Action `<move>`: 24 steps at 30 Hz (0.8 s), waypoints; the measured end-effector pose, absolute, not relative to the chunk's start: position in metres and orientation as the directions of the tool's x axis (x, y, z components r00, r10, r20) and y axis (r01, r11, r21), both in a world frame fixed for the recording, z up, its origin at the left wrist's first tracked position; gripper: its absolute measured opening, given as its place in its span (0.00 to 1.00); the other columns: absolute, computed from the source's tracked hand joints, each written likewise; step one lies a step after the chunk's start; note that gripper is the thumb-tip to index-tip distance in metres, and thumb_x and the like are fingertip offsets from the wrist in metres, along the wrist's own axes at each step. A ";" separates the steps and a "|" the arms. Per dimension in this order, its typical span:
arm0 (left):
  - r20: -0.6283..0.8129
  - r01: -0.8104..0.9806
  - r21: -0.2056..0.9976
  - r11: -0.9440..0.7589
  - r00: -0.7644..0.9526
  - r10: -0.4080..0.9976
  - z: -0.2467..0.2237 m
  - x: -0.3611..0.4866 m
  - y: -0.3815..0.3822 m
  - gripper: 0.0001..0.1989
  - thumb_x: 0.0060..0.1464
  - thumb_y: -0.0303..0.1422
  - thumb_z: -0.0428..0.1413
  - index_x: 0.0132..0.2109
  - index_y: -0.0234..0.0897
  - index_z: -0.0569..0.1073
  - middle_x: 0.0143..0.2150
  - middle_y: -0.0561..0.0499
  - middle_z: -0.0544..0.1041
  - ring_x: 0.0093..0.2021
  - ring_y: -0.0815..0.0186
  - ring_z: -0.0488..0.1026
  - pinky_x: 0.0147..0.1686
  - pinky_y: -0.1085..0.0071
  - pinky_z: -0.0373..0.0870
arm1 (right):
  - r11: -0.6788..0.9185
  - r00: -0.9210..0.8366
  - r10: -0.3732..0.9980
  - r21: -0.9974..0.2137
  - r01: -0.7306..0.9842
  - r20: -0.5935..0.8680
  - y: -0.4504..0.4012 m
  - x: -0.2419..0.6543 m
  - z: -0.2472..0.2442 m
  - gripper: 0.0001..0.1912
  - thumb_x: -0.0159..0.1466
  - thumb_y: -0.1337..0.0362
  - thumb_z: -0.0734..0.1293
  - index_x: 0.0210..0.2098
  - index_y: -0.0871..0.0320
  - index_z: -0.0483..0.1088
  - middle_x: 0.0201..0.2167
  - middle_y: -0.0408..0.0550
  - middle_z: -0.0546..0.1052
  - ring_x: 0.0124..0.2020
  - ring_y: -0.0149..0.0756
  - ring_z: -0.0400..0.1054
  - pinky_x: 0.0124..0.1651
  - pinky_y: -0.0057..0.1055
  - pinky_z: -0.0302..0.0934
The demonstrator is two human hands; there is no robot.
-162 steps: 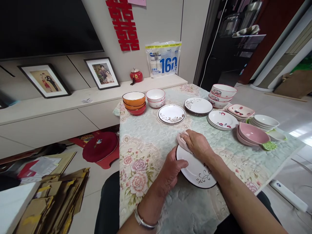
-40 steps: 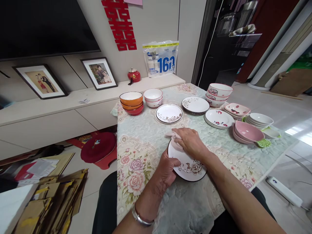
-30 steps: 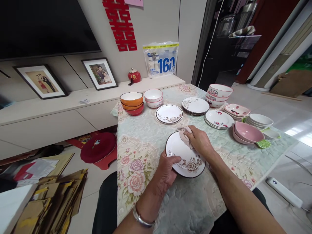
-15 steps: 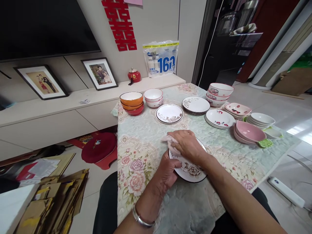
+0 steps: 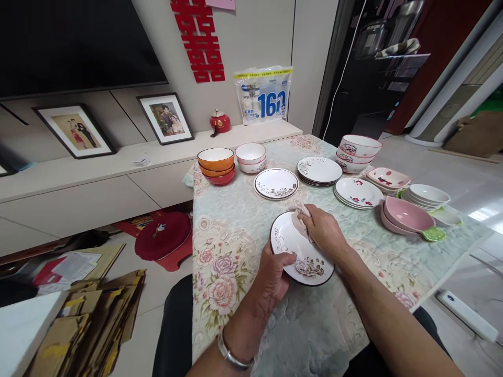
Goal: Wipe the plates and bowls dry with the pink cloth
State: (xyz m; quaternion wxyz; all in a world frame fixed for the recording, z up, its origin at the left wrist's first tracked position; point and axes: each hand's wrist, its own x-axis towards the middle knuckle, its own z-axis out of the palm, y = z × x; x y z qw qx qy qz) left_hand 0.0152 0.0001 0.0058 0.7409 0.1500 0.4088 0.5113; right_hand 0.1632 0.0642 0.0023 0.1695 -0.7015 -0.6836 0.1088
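Observation:
A white plate [image 5: 293, 246] with a dark rim and brown flowers is held tilted over the near part of the table. My left hand [image 5: 273, 269] grips its left edge, thumb on the upper face and fingers underneath. At the plate's upper right edge, my right hand [image 5: 324, 228] is closed on a pale pinkish cloth [image 5: 301, 222], which lies against the plate. Beyond them are two low stacks of similar plates, the nearer left one [image 5: 276, 183] and a taller one [image 5: 319, 170].
Around the flowered tablecloth [image 5: 223, 262] stand orange and red bowls [image 5: 215, 159], white bowls [image 5: 250, 154], flowered bowls [image 5: 358, 152], small plates [image 5: 358, 192] and pink leaf-shaped dishes [image 5: 408, 213]. A red stool [image 5: 163, 235] and flattened cardboard [image 5: 86, 319] are on the left floor.
My right hand with the cloth has slid from the plate's upper left to its upper right edge, uncovering the plate's face. My left hand keeps its grip. The view has shifted slightly.

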 end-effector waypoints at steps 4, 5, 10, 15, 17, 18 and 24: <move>-0.444 -0.612 0.645 0.457 0.186 0.876 0.003 0.015 0.000 0.25 0.24 0.19 0.55 0.37 0.33 0.75 0.26 0.51 0.78 0.27 0.62 0.74 0.32 0.66 0.69 | 0.238 -0.185 0.962 -0.280 0.930 0.202 0.052 0.143 0.007 0.22 0.71 0.60 0.56 0.62 0.60 0.62 0.51 0.63 0.74 0.52 0.50 0.67 0.50 0.40 0.57; -0.434 -0.606 0.648 0.461 0.204 0.878 0.002 0.015 0.000 0.23 0.24 0.19 0.54 0.35 0.33 0.75 0.25 0.52 0.77 0.26 0.63 0.73 0.30 0.68 0.67 | 0.344 -0.285 0.929 -0.268 0.900 0.237 0.049 0.137 0.009 0.23 0.71 0.61 0.57 0.64 0.59 0.60 0.55 0.62 0.72 0.56 0.50 0.65 0.55 0.43 0.54; -0.403 -0.577 0.673 0.463 0.239 0.883 -0.003 0.012 0.000 0.18 0.24 0.19 0.53 0.30 0.34 0.73 0.23 0.53 0.75 0.25 0.66 0.71 0.27 0.71 0.64 | 0.595 -0.535 0.801 -0.263 0.759 0.269 0.047 0.132 0.012 0.21 0.70 0.61 0.60 0.61 0.52 0.63 0.58 0.54 0.72 0.59 0.45 0.62 0.63 0.48 0.45; -0.412 -0.551 0.666 0.503 0.290 0.864 0.000 0.010 0.000 0.24 0.26 0.20 0.56 0.38 0.32 0.77 0.28 0.48 0.80 0.28 0.60 0.75 0.32 0.66 0.70 | 0.293 -0.258 0.956 -0.472 0.831 0.138 0.061 0.163 0.007 0.17 0.70 0.57 0.59 0.55 0.54 0.68 0.47 0.53 0.77 0.46 0.42 0.71 0.47 0.34 0.59; -0.416 -0.576 0.646 0.501 0.284 0.864 0.002 0.010 0.000 0.23 0.27 0.21 0.58 0.39 0.31 0.77 0.30 0.46 0.81 0.32 0.57 0.77 0.36 0.63 0.71 | 0.199 -0.169 0.980 -0.535 0.821 0.106 0.064 0.170 0.006 0.14 0.70 0.57 0.59 0.50 0.54 0.70 0.43 0.50 0.79 0.42 0.41 0.72 0.43 0.32 0.59; -0.421 -0.596 0.631 0.498 0.277 0.864 0.003 0.011 0.001 0.23 0.28 0.22 0.59 0.39 0.30 0.77 0.30 0.45 0.81 0.34 0.55 0.78 0.37 0.62 0.72 | 0.157 -0.125 0.987 -0.548 0.821 0.096 0.064 0.171 0.006 0.14 0.70 0.57 0.60 0.49 0.55 0.71 0.41 0.50 0.79 0.41 0.41 0.72 0.42 0.32 0.59; -0.437 -0.664 0.581 0.470 0.232 0.869 0.004 0.012 0.001 0.23 0.29 0.21 0.63 0.40 0.31 0.77 0.34 0.44 0.82 0.42 0.49 0.79 0.45 0.56 0.72 | 0.019 0.025 0.995 -0.413 0.911 0.100 0.063 0.160 0.002 0.18 0.70 0.59 0.58 0.54 0.59 0.69 0.42 0.57 0.78 0.43 0.47 0.71 0.42 0.35 0.60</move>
